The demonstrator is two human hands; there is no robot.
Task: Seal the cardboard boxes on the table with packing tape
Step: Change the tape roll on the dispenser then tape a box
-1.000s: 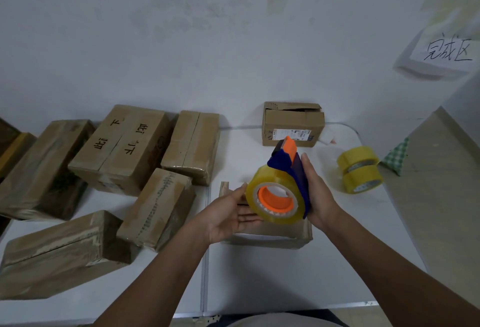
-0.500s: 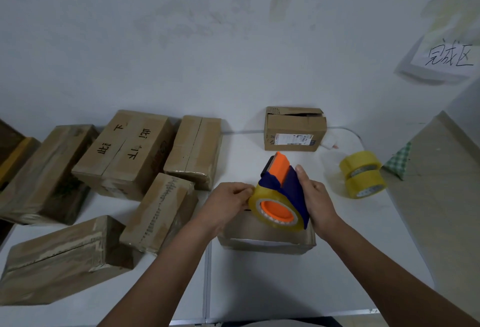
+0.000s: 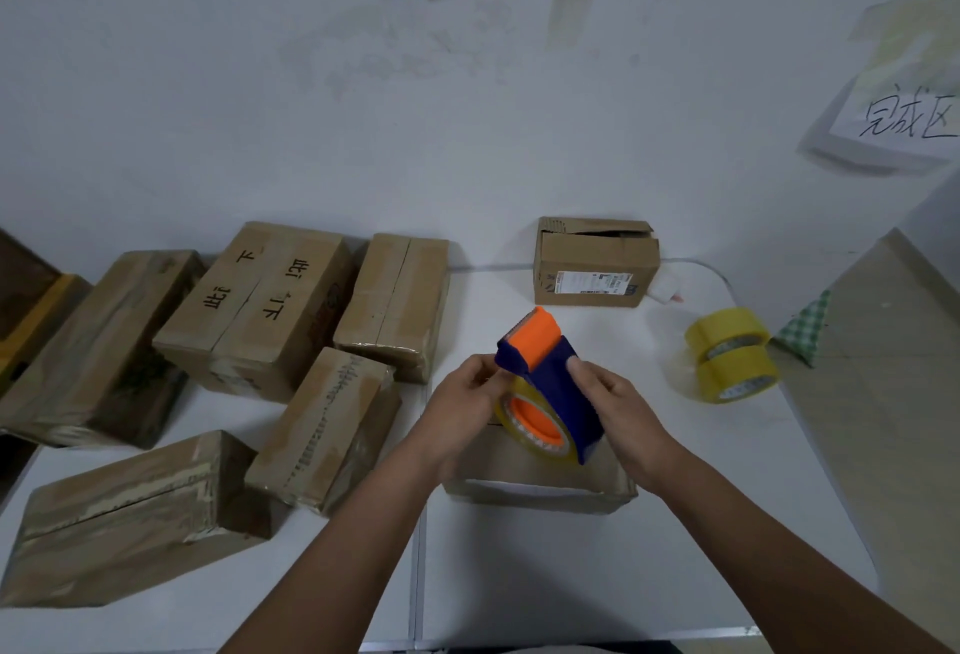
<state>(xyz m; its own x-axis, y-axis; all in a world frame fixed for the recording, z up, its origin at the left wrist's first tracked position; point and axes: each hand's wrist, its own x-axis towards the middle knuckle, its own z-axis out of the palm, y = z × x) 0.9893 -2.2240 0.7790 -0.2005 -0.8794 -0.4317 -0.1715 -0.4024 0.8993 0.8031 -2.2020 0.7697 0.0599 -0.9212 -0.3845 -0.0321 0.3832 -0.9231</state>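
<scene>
The right hand (image 3: pixel 626 425) grips the blue-and-orange tape dispenser (image 3: pixel 550 383), which carries a yellowish tape roll (image 3: pixel 519 432). The left hand (image 3: pixel 460 414) pinches at the dispenser's front end, fingers curled. Both are held above a small cardboard box (image 3: pixel 540 484) near the table's (image 3: pixel 571 575) front edge. Sealed boxes (image 3: pixel 265 310) occupy the left side. Two spare tape rolls (image 3: pixel 732 354), stacked, stand near the right edge.

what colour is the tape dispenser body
Dark blue with an orange top, holding yellowish tape; tape dispenser, head view.
</scene>
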